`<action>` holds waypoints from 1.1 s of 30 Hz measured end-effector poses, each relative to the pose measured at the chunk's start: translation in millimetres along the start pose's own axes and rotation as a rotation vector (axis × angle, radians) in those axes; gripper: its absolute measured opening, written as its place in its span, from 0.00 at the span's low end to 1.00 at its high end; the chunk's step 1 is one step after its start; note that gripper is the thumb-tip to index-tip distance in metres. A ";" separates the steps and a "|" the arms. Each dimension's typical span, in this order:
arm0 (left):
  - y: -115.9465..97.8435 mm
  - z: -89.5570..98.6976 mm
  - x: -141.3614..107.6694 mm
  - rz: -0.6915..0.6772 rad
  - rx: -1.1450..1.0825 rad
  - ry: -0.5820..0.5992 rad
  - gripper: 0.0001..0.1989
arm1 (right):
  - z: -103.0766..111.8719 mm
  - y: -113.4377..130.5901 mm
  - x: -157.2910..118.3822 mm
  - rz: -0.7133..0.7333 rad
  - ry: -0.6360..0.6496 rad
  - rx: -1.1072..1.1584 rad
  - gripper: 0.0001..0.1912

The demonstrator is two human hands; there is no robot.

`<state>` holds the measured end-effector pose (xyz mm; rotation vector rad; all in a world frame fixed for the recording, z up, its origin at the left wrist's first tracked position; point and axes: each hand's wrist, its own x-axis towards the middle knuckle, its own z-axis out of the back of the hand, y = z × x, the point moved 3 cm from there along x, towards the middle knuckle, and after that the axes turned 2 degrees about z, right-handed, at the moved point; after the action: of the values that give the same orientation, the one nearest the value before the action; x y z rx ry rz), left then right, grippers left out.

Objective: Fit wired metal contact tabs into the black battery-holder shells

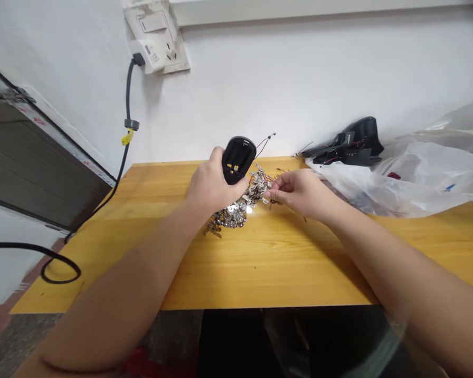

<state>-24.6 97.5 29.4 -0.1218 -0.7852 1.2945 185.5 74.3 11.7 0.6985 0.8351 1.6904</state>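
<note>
My left hand [213,184] is wrapped round a black plastic housing [239,156], tilted up above the table with its hollow side showing. Small brass-coloured bits sit inside its lower end, and a thin red and black wire pair [265,142] sticks out behind it. Under and beside that hand lies a pile of small shiny metal contact pieces [236,214]. At the pile's right edge, my right hand [294,191] has thumb and forefinger pinched together; whatever is between the fingertips is too small to make out.
Several black housings with wires [345,144] are heaped at the back right, beside a translucent plastic bag [410,176]. A wall socket with a plug [153,50] feeds a dark cable [129,105] down the left side. The wooden table [260,273] meets the white wall.
</note>
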 end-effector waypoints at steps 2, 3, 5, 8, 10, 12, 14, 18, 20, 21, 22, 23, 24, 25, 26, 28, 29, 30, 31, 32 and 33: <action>-3.0 -0.6 -1.9 -0.028 0.007 0.020 0.20 | -0.8 -2.8 2.1 -0.033 0.020 0.045 0.12; -4.2 -0.8 -2.9 -0.042 0.004 0.028 0.20 | -0.9 -4.0 2.9 -0.041 0.023 0.064 0.09; -5.8 -0.8 -4.4 -0.060 -0.008 0.035 0.21 | -0.3 -5.8 3.6 -0.051 0.017 0.062 0.04; -5.6 -0.5 -4.5 -0.053 -0.021 0.036 0.21 | -0.2 -7.5 3.2 -0.050 0.025 -0.031 0.12; -4.3 -0.5 -3.6 -0.045 -0.025 0.035 0.21 | -1.4 -7.6 3.1 -0.025 0.042 -0.056 0.12; -3.3 -1.3 -3.1 -0.053 -0.037 0.041 0.21 | -2.0 -7.6 3.7 -0.017 0.034 -0.025 0.13; -3.3 -3.0 -3.8 -0.072 -0.058 0.058 0.21 | -0.9 -6.9 4.3 -0.027 0.000 0.024 0.13; -7.5 -5.7 -7.7 -0.075 -0.165 0.109 0.20 | 4.1 -2.4 4.5 -0.031 -0.035 0.175 0.08; -10.5 -7.3 -9.7 -0.017 -0.382 0.195 0.19 | 5.4 0.2 4.6 -0.013 -0.017 0.322 0.08; -12.2 -9.2 -10.9 0.029 -0.545 0.284 0.18 | 5.9 1.2 4.9 -0.001 -0.022 0.406 0.10; -14.1 -11.7 -12.4 0.082 -0.718 0.395 0.18 | 6.5 2.1 5.3 0.015 -0.044 0.491 0.12; -16.3 -14.5 -14.4 0.137 -0.878 0.517 0.18 | 7.0 3.1 5.7 0.040 -0.084 0.571 0.14; -18.4 -17.1 -16.7 0.188 -1.012 0.632 0.18 | 7.5 4.2 5.9 0.076 -0.136 0.644 0.16; -20.1 -19.6 -19.0 0.233 -1.117 0.728 0.18 | 7.6 5.7 5.9 0.126 -0.190 0.706 0.18; -21.4 -22.0 -21.3 0.267 -1.200 0.804 0.18 | 7.2 7.4 5.5 0.183 -0.236 0.761 0.18; -23.5 -26.7 -25.6 0.311 -1.350 0.927 0.19 | 4.0 10.8 4.3 0.273 -0.283 0.845 0.18; -24.4 -28.8 -27.6 0.322 -1.428 0.981 0.20 | 1.4 12.3 3.5 0.298 -0.277 0.872 0.17; -25.1 -30.5 -29.2 0.329 -1.501 1.023 0.20 | -1.5 13.8 2.8 0.312 -0.261 0.890 0.17; -25.4 -31.7 -30.1 0.330 -1.560 1.047 0.20 | -4.0 15.1 2.0 0.322 -0.244 0.902 0.17; -25.3 -32.3 -30.4 0.329 -1.610 1.052 0.20 | -5.9 16.3 1.1 0.332 -0.233 0.910 0.17; -24.9 -32.2 -30.1 0.326 -1.652 1.042 0.21 | -6.9 17.2 0.2 0.343 -0.232 0.917 0.17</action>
<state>12.6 74.0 4.4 -2.0994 -0.6917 0.3711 170.4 70.1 21.7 1.7012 1.3834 1.4155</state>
